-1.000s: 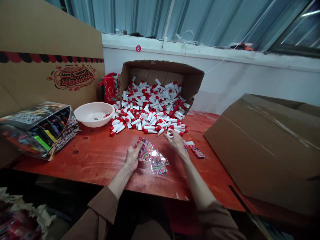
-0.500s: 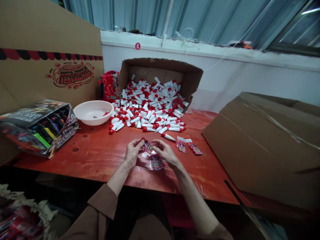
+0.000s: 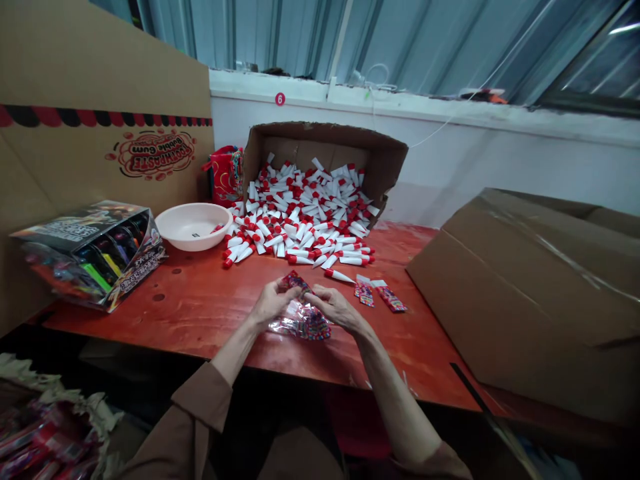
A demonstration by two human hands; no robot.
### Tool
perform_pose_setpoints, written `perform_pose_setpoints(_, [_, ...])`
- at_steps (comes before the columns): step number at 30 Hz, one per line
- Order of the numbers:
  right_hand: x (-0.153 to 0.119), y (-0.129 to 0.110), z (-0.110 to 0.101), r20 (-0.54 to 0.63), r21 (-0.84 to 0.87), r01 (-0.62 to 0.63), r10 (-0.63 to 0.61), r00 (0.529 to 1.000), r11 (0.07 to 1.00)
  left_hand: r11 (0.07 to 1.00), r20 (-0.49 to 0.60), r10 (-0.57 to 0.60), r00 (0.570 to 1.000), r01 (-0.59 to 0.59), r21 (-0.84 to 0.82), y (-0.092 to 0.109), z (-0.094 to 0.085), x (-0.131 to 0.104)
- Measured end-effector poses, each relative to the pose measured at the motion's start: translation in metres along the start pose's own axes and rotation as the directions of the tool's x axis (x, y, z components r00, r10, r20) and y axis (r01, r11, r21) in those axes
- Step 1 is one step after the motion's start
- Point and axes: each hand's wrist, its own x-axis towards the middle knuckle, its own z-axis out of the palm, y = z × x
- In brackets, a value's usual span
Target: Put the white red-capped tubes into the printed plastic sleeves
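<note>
At centre, one shiny multicoloured plastic sachet (image 3: pixel 296 281) is held; overlapping clear-edged printed sachets (image 3: pixel 314 325), too bunched to count, lie just below it. At least two filled printed sachets (image 3: pixel 391 298) and one separate white, red-capped tube (image 3: pixel 339 275) lie right of centre. Beyond, an uncountable heap of white red-capped tubes (image 3: pixel 305 213) spills from one brown open carton (image 3: pixel 330 137), upper centre; one pale round plastic bowl (image 3: pixel 194 227) sits left of it. The held sachet's left edge is pinched between the thumb and fingers of the left hand (image 3: pixel 271 303); the right hand (image 3: pixel 337 308) has its fingertips drawn together at the sachet's right edge, their grip partly hidden.
</note>
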Motion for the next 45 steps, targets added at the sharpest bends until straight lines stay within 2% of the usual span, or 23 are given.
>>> perform_pose_setpoints(1, [0.001, 0.000, 0.004, 0.004, 0.043, 0.000, 0.000, 1.000, 0.999, 0.993, 0.006, -0.024, 1.000, 0.025, -0.116, -0.002, 0.006, 0.004])
perform_pose_setpoints(3, [0.004, 0.002, 0.013, -0.107, 0.142, -0.015, 0.030, 0.994, 0.990, 0.963, -0.065, -0.053, 0.996, 0.034, -0.266, -0.006, 0.015, 0.012])
perform_pose_setpoints(6, [0.010, 0.007, 0.026, -0.304, 0.185, -0.031, 0.088, 0.949, 0.982, 0.937, -0.213, -0.105, 0.971, 0.025, -0.349, -0.014, 0.027, 0.022])
perform_pose_setpoints(8, [0.018, 0.010, 0.029, -0.340, 0.154, -0.032, 0.084, 0.937, 0.988, 0.921, -0.243, -0.157, 0.957, 0.054, -0.385, -0.018, 0.032, 0.028])
perform_pose_setpoints(9, [0.022, 0.013, 0.026, -0.321, 0.144, -0.034, 0.079, 0.944, 0.989, 0.910, -0.241, -0.186, 0.953, 0.074, -0.407, -0.018, 0.034, 0.032])
perform_pose_setpoints(12, [0.038, 0.027, 0.003, -0.220, 0.059, -0.031, 0.043, 0.974, 0.998, 0.839, -0.196, -0.299, 0.934, 0.159, -0.520, -0.019, 0.032, 0.042])
perform_pose_setpoints(14, [0.044, 0.043, -0.023, -0.229, -0.151, -0.066, 0.030, 0.973, 0.986, 0.767, -0.165, -0.378, 0.911, 0.209, -0.607, -0.018, 0.025, 0.049])
perform_pose_setpoints(15, [0.045, 0.053, -0.036, -0.287, -0.303, -0.137, 0.047, 0.957, 0.943, 0.733, -0.155, -0.414, 0.897, 0.227, -0.642, -0.018, 0.020, 0.052])
perform_pose_setpoints(16, [0.044, 0.063, -0.048, -0.360, -0.441, -0.249, 0.084, 0.929, 0.862, 0.699, -0.146, -0.448, 0.882, 0.244, -0.672, -0.017, 0.015, 0.055])
perform_pose_setpoints(17, [0.042, 0.073, -0.058, -0.415, -0.531, -0.359, 0.134, 0.900, 0.768, 0.669, -0.137, -0.476, 0.869, 0.256, -0.698, -0.017, 0.010, 0.056])
perform_pose_setpoints(19, [0.035, 0.086, -0.069, -0.447, -0.613, -0.459, 0.197, 0.872, 0.643, 0.601, -0.113, -0.524, 0.844, 0.273, -0.751, -0.017, 0.001, 0.059])
perform_pose_setpoints(20, [0.031, 0.089, -0.070, -0.433, -0.620, -0.458, 0.209, 0.877, 0.637, 0.566, -0.100, -0.541, 0.835, 0.274, -0.777, -0.016, -0.002, 0.059])
perform_pose_setpoints(21, [0.026, 0.089, -0.068, -0.406, -0.604, -0.429, 0.204, 0.891, 0.672, 0.542, -0.093, -0.546, 0.833, 0.266, -0.797, -0.017, -0.004, 0.059])
perform_pose_setpoints(23, [0.018, 0.080, -0.057, -0.347, -0.491, -0.327, 0.163, 0.924, 0.808, 0.533, -0.097, -0.529, 0.843, 0.241, -0.811, -0.017, -0.006, 0.057])
perform_pose_setpoints(25, [0.010, 0.060, -0.042, -0.291, -0.282, -0.196, 0.111, 0.950, 0.939, 0.559, -0.100, -0.492, 0.865, 0.226, -0.798, -0.018, -0.006, 0.053])
perform_pose_setpoints(27, [0.002, 0.037, -0.027, -0.260, -0.096, -0.104, 0.076, 0.963, 0.990, 0.601, -0.100, -0.448, 0.888, 0.217, -0.770, -0.018, -0.006, 0.048])
perform_pose_setpoints(30, [-0.010, 0.006, -0.009, -0.244, 0.014, -0.044, 0.046, 0.969, 0.999, 0.646, -0.101, -0.399, 0.911, 0.201, -0.736, -0.016, -0.006, 0.039])
perform_pose_setpoints(34, [-0.023, -0.017, 0.002, -0.222, -0.015, 0.001, -0.004, 0.975, 1.000, 0.678, -0.133, -0.366, 0.921, 0.166, -0.716, -0.013, -0.006, 0.031])
perform_pose_setpoints(39, [-0.030, -0.026, 0.009, -0.158, -0.020, 0.006, -0.009, 0.987, 1.000, 0.712, -0.199, -0.312, 0.929, 0.090, -0.696, -0.012, -0.005, 0.024])
perform_pose_setpoints(45, [-0.035, -0.029, 0.015, -0.166, -0.042, 0.024, -0.031, 0.986, 0.999, 0.753, -0.218, -0.291, 0.932, 0.082, -0.653, -0.011, -0.003, 0.019])
